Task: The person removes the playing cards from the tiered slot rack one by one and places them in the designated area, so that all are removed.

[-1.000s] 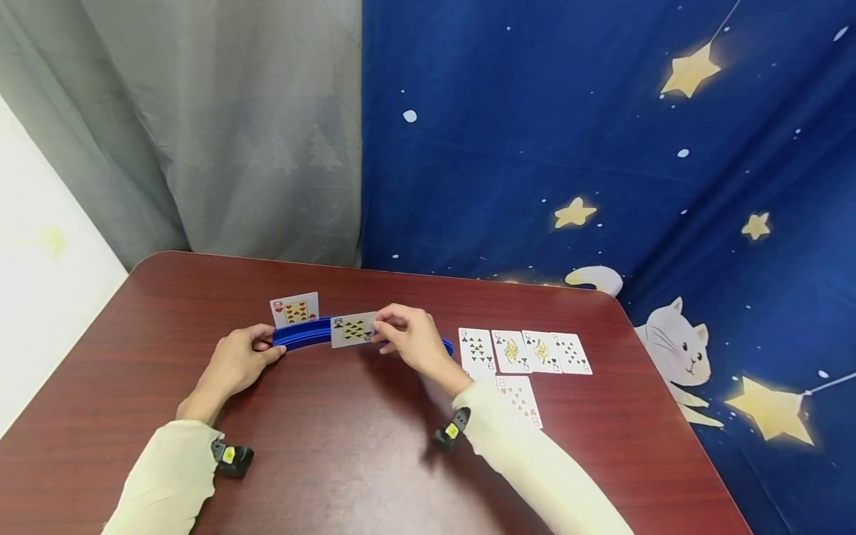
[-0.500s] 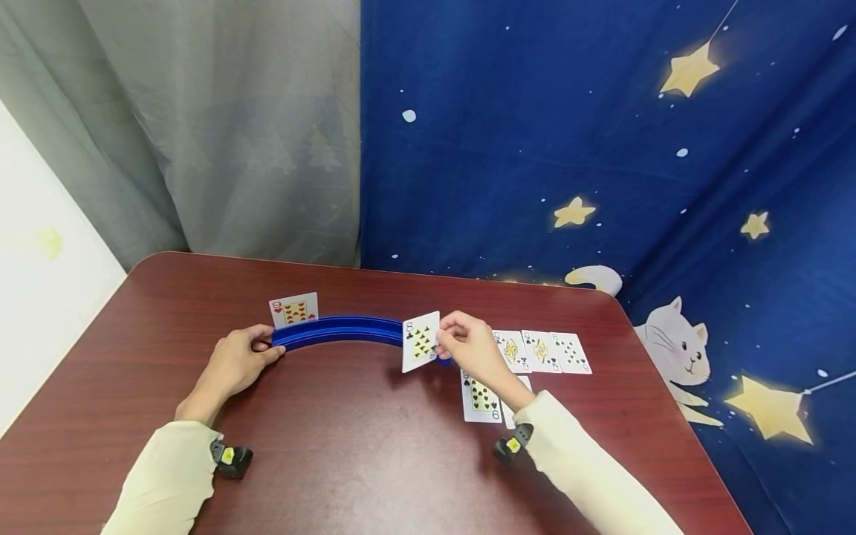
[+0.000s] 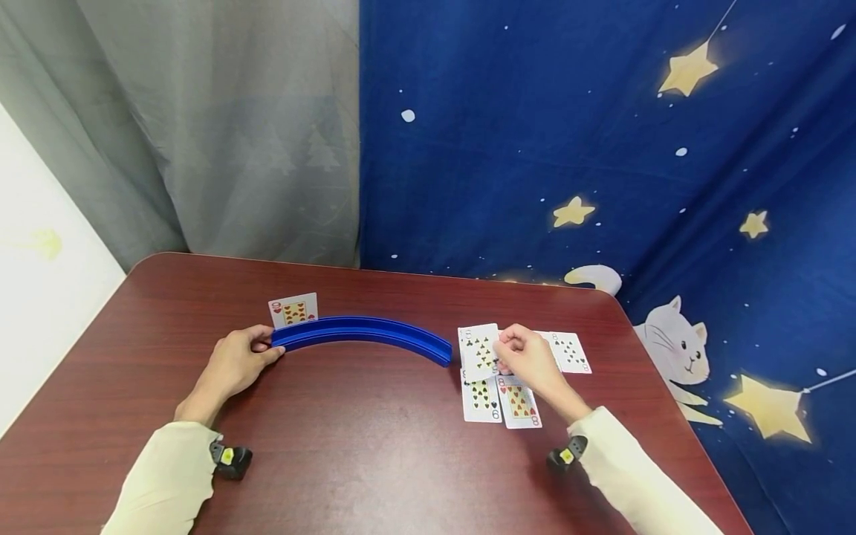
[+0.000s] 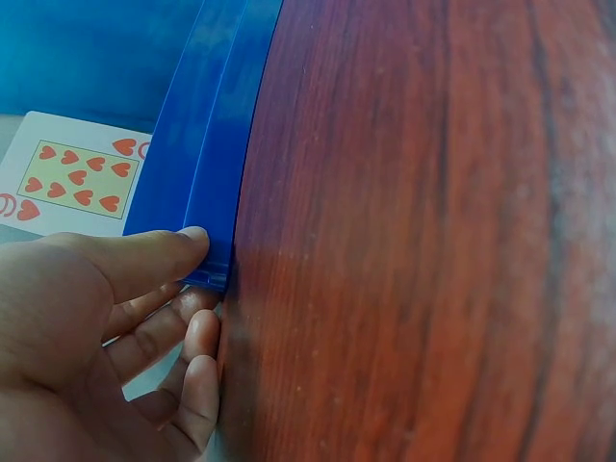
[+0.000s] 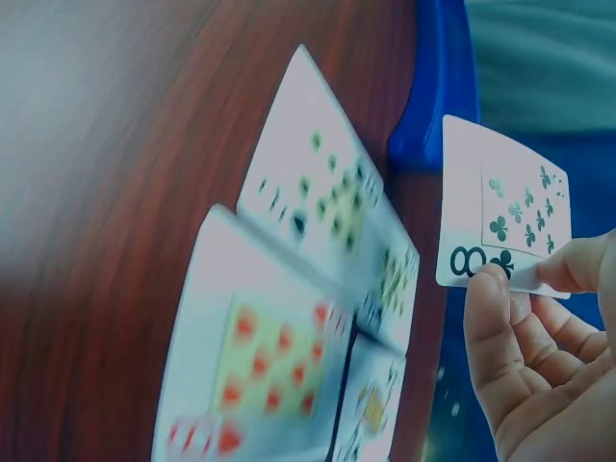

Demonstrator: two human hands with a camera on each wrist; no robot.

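Observation:
My left hand (image 3: 237, 362) grips the left end of a blue curved card holder (image 3: 361, 329). In the left wrist view its thumb lies on top of the end, with fingers below. A nine of hearts (image 4: 80, 178) stands upright in the holder's slot near that hand. Farther right, my right hand (image 3: 531, 362) pinches an eight of clubs (image 5: 505, 207) at its edge between thumb and fingers. In the head view this card overlaps the face-up cards on the table and covers part of them. The right wrist view shows it apart from those cards.
An eight of hearts (image 3: 519, 405) and a spade card (image 3: 481, 407) lie in the near row. Another spade card (image 3: 571, 353) ends the far row, partly behind my right hand. The brown table (image 3: 348, 453) has its far edge against grey and blue curtains (image 3: 468, 148).
My right hand has carried the eight of clubs from the middle of the holder rightward, past its right end, to above the laid-out cards. The left hand and holder stay put.

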